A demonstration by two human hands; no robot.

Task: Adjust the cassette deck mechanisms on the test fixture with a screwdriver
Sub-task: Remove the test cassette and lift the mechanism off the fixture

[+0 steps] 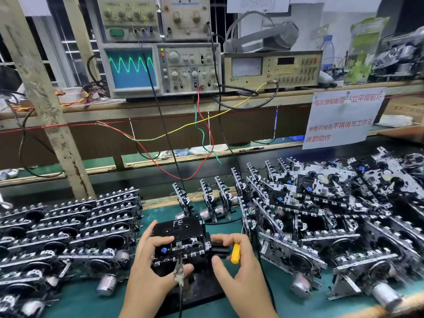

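Your left hand [152, 260] grips the cassette deck mechanism [180, 243] on the test fixture [202, 288], near centre of the green bench [91, 299]. Your right hand [238, 260], just right, curls round the yellow-handled screwdriver [235, 253].

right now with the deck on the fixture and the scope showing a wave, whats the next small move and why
Probably bring the yellow screwdriver in the right hand to the mechanism; its tip isn't engaged yet, while the left hand steadies the deck and the oscilloscope shows a live trace.
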